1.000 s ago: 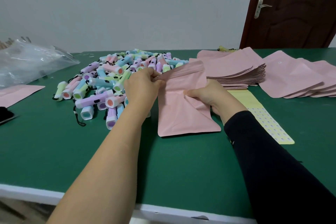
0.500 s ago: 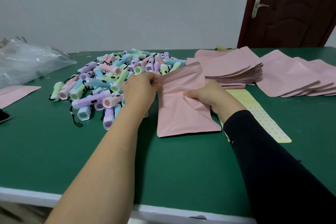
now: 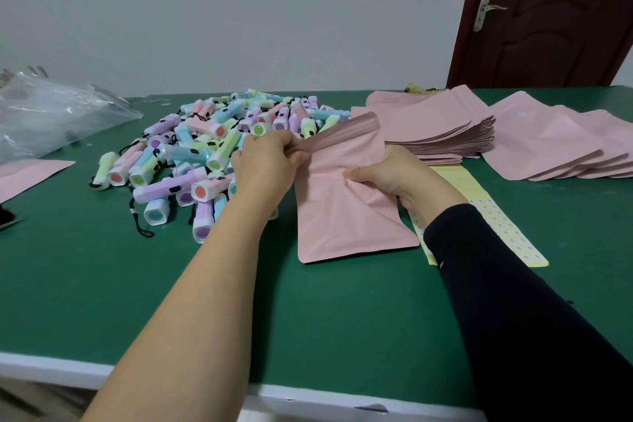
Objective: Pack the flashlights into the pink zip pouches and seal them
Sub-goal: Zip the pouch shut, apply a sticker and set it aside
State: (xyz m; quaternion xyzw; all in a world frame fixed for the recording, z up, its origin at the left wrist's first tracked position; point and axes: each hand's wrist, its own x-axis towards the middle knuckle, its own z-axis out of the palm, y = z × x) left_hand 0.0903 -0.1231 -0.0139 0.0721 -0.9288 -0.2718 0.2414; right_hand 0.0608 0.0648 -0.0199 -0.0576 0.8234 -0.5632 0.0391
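Risk, table (image 3: 102, 284): the green surface is crowded, so a tugged pouch may be swept into the flashlight pile (image 3: 212, 147) at centre left of the frame, and units may be rolled toward the near edge.

Risk, stack of empty pouches (image 3: 428, 126), right of centre: it lies just behind the right hand and may be knocked out of order by a wrist movement.

Risk, pink pouch (image 3: 342, 216), frame centre: the body is creased and the top strip is twisted upward, so the zip may be pressed shut misaligned and left partly open. Whether a flashlight is inside cannot be told.

Positions: the pouch is laid on the table between both hands, closed end toward the bottom of the frame. The left hand (image 3: 267, 164) is clamped on the top strip near its left corner, fingers curled. The right hand (image 3: 387, 174) is clamped on the pouch's right edge, thumb on top. The flashlight pile lies just beside the left hand; contact cannot be settled
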